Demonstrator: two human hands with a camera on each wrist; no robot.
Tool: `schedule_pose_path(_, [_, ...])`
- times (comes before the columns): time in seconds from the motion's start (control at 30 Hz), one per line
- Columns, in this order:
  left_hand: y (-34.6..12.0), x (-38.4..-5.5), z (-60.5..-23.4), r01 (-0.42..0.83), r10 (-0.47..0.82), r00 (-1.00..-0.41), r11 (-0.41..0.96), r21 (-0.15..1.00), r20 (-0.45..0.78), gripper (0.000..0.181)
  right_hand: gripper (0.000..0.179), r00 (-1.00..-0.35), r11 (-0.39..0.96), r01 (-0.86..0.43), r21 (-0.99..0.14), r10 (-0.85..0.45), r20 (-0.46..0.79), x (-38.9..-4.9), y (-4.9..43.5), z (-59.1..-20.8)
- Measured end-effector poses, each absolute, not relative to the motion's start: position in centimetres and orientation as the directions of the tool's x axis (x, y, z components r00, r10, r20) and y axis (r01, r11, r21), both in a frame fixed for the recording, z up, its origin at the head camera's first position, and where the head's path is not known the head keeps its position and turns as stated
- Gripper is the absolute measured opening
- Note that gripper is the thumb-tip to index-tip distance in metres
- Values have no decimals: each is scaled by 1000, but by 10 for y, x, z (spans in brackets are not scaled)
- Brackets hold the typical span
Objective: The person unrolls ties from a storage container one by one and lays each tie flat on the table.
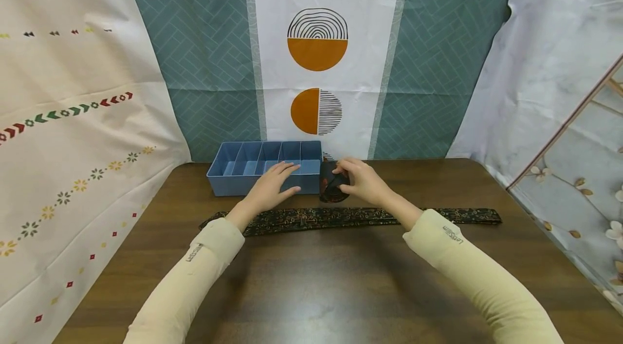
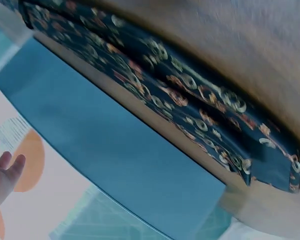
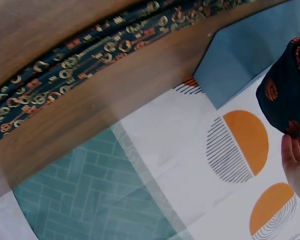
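Observation:
My right hand point(image 1: 362, 179) holds a rolled dark necktie point(image 1: 332, 187) with orange flowers beside the right end of a blue box point(image 1: 258, 186). In the right wrist view, fingertips point(image 3: 288, 147) press against the lower edge of the roll point(image 3: 277, 95). My left hand point(image 1: 270, 187) reaches over the box's front wall with fingers extended and thumb spread, nothing between them. In the left wrist view only part of that hand point(image 2: 1, 175) shows, at the left edge. A long dark necktie point(image 1: 311, 219) with a small gold-and-red pattern lies across the table, in front of the box.
The box has several compartments in a row, split by thin dividers point(image 1: 280, 157). It stands near the back edge of the brown wooden table point(image 1: 311, 290). Behind hangs a curtain point(image 1: 209, 52) in teal and white, with more printed cloth point(image 1: 73, 144) at the sides.

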State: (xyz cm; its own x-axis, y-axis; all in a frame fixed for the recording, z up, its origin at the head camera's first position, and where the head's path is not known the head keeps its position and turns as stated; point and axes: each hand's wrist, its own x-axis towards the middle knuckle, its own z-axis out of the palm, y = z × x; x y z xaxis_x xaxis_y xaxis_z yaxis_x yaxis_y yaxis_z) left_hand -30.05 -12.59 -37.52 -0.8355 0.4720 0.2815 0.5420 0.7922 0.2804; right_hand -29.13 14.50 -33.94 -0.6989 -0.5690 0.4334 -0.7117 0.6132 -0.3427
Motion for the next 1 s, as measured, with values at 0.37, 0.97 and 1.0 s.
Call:
schedule_pose_path(0.37, [-108,-259,-374,624,483,-779,661,417,400,49,30,-689,584,-724,-366,-587,425,-263,155,-352])
schedule_pose_path(0.97, [-71,-210,-398,593,525,-803,654,470,284,48,26,-681,550,-730,-406,-642,353,-230,154,-386])
schedule_pose_path(1.0, [-70,-210,-399,594,526,-802,653,470,283,48,27,-682,552,-728,-406,-644,347,-229,153,-388])
